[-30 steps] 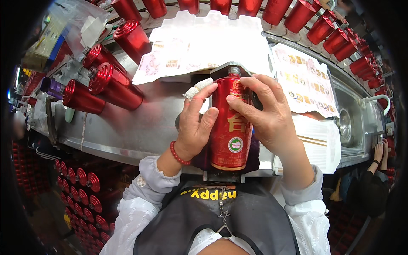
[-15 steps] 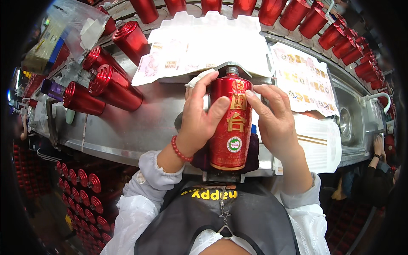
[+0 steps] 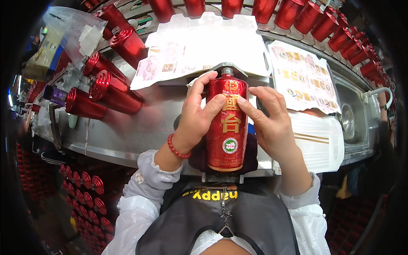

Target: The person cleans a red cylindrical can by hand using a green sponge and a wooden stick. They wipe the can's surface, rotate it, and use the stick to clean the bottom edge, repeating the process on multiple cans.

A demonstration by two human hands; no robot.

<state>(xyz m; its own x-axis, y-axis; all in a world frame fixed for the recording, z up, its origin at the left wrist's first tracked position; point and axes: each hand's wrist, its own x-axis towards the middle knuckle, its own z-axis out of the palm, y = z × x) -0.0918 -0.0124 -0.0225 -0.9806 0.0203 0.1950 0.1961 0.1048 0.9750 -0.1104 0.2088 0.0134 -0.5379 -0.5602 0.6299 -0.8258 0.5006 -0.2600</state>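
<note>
Evidently, we were at a two-handed step on the tall, glossy red bottle with gold printing and a clear neck (image 3: pixel 227 127), which lay face up on a dark purple cloth rest (image 3: pixel 251 153), its neck toward twelve o'clock and its base toward six. Our bare left hand (image 3: pixel 193 117), at nine o'clock, pinched the upper body between a thumb on the front and fingers along the side. Our bare right hand (image 3: pixel 276 129), at three, curved in likewise, its thumb on the front near the left one, its other fingers bent by the shoulder. We took this for steadying the bottle while the thumbs worked the upper front. The next move, we judged, called for even thumb pressure and close side support, since a round body could roll. A printed white sticker sheet (image 3: pixel 302 80) lay at two o'clock, and a group of upright, glossy red bottles (image 3: pixel 117 93) stood around ten
</note>
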